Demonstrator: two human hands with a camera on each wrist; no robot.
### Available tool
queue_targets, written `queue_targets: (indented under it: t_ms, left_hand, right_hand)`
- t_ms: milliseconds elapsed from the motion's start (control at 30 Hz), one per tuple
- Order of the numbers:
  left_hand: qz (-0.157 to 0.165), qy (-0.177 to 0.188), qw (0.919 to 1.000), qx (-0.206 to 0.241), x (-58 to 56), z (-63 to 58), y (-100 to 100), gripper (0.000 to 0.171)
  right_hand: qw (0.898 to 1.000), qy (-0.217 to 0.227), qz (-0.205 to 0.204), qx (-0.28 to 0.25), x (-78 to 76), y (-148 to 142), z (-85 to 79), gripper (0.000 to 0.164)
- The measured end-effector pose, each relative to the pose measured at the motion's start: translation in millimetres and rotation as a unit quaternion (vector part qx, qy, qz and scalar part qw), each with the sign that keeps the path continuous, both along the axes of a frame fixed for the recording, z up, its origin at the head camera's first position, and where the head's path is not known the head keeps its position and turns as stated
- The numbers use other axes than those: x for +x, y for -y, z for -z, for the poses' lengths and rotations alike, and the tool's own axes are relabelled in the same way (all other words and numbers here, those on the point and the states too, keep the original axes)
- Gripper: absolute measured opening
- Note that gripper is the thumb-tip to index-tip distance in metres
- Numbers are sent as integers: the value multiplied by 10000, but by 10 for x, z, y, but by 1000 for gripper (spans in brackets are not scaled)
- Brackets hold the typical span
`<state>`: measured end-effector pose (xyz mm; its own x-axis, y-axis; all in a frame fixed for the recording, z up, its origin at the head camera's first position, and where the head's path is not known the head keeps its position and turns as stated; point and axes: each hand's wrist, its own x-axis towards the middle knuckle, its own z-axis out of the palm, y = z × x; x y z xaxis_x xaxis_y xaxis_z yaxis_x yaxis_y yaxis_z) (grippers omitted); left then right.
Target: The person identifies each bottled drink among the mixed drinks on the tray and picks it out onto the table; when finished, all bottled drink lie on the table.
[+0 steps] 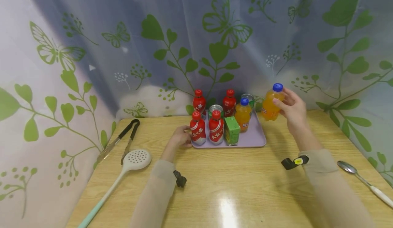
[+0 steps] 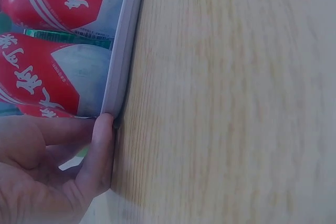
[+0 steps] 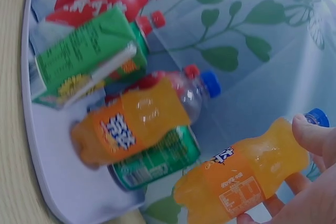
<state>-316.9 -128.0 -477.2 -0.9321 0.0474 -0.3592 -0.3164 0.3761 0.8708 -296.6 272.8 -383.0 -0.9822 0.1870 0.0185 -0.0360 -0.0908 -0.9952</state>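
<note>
My right hand [image 1: 295, 110] holds an orange soda bottle [image 1: 270, 106] with a blue cap in the air, right of the lilac tray [image 1: 251, 141]. In the right wrist view the fingers wrap the upper part of this bottle, which leans. At the tray's front left corner is my left hand [image 1: 180, 137]; its thumb [image 2: 102, 140] presses the rim there and the other fingers reach along the side. The tray carries several red bottles [image 1: 216, 127], a green drink carton [image 1: 232, 131], a second orange soda bottle [image 1: 243, 115] and two green cans [image 3: 157, 158], partly hidden behind them.
On the left of the wooden table [image 1: 212, 187] lie black-handled tongs [image 1: 124, 132] and a white slotted skimmer [image 1: 137, 159]. A spoon [image 1: 357, 175] lies at the right edge. A patterned curtain [image 1: 181, 16] hangs close behind the tray.
</note>
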Motion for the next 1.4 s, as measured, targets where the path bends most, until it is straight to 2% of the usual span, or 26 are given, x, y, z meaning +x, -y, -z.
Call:
queue_targets:
  t_ms: [300, 600, 733, 833, 1400]
  left_hand:
    - [-65, 10, 10000, -13, 17, -21, 14, 70]
    - [-119, -68, 9999, 81, 18, -6, 0, 69]
    - [-135, -96, 9999, 47, 22, 0, 0, 68]
    - [-126, -90, 9999, 0, 20, 3, 3, 66]
    - [-188, -1, 9998, -96, 11, 10, 0, 67]
  right_hand:
    - [9997, 110, 210, -114, -215, -124, 119, 72]
    - [9988, 256, 404, -37, -377, -212, 247, 70]
    - [9985, 318, 409, -182, -435, -241, 298, 71]
    - [9978, 372, 422, -349, -465, -262, 331, 72]
    - [9960, 684, 383, -431, -540, -326, 430, 71]
